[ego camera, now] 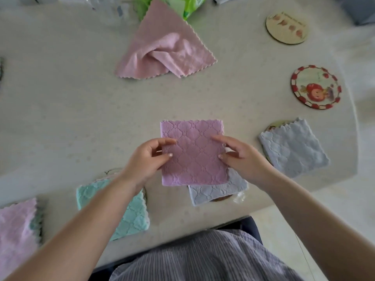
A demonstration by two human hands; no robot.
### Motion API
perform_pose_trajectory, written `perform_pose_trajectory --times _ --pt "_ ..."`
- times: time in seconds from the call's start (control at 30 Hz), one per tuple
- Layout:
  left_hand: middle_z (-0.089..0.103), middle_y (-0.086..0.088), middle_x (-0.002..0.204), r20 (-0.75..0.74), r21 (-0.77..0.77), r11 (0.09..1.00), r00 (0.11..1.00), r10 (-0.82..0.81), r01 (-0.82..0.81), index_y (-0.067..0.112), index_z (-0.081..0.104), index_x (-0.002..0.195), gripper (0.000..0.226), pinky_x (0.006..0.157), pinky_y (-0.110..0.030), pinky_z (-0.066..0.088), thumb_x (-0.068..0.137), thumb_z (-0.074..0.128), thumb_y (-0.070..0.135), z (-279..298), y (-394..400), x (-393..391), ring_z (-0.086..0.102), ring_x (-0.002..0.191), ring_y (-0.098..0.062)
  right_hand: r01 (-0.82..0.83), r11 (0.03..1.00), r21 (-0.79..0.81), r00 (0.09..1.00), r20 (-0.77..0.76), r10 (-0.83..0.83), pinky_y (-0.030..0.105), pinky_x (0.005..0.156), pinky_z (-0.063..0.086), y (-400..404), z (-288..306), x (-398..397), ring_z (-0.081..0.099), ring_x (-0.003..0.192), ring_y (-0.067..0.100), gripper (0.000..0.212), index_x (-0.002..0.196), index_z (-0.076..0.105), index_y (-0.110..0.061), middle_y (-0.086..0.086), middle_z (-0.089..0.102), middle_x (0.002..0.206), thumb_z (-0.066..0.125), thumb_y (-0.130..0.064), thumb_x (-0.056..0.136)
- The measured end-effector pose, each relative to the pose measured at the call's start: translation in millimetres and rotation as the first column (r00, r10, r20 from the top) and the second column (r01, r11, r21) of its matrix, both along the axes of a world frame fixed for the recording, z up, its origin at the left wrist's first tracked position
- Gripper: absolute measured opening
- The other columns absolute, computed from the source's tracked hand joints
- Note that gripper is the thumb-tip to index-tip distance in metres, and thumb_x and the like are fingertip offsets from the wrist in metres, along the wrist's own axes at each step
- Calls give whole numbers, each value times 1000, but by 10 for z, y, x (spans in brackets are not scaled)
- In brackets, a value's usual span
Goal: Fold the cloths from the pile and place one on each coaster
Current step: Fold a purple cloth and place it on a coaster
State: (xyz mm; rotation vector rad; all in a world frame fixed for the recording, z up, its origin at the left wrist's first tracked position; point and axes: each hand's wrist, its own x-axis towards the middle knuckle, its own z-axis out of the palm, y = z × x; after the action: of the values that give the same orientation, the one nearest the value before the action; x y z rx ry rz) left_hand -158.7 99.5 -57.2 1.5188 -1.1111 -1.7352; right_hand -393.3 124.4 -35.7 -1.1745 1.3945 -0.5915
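A folded pink quilted cloth (192, 152) is held square in front of me. My left hand (149, 159) pinches its left edge and my right hand (239, 155) pinches its right edge. Under its near corner lies a folded grey cloth (215, 191) on a coaster that barely shows. Another folded grey cloth (294, 149) covers a coaster at the right. A folded teal cloth (125, 209) lies near left on a coaster. Two bare round coasters sit at the right: a red-rimmed one (316, 87) and a pale one (286, 28). An unfolded pink cloth (164, 49) lies at the back.
A folded pink cloth over a green one (18, 226) sits at the near left edge. Green plastic packaging (188, 5) and clear wrapping lie at the back. The table's (71, 108) near edge runs diagonally just in front of my body.
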Motion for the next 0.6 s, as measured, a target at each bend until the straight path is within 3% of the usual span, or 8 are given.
perform_pose_trajectory --times 0.17,0.3,0.4,0.6 --pt "65 5 90 -3 18 1000 1000 -1 1 29 66 94 36 76 -22 51 87 56 -4 41 -30 -399 58 81 -4 60 998 -11 998 12 -60 14 87 50 27 0 -371 61 98 -7 49 114 53 -45 -22 53 125 49 -1 93" --pt "63 4 91 -15 34 999 1000 7 -7 27 66 97 33 68 -14 52 87 56 -3 86 -152 -952 57 80 -4 134 991 -15 991 6 -134 21 77 52 -93 -16 -902 64 86 1 47 112 55 -43 -17 60 112 47 -1 94" --pt "64 0 95 -44 52 998 999 25 -22 25 65 97 34 76 -20 53 87 54 -5 102 -297 -1525 59 85 -7 184 981 -57 982 -38 -186 21 65 45 -278 -76 -1454 56 71 0 49 104 57 -47 -12 61 102 46 0 93" --pt "62 -4 100 -40 36 999 999 16 -15 24 65 94 34 82 -24 54 88 52 -8 72 -682 -2784 58 87 -12 216 974 -67 973 -69 -221 26 66 44 -658 -202 -2725 57 74 4 50 101 57 -48 -12 62 97 45 0 92"
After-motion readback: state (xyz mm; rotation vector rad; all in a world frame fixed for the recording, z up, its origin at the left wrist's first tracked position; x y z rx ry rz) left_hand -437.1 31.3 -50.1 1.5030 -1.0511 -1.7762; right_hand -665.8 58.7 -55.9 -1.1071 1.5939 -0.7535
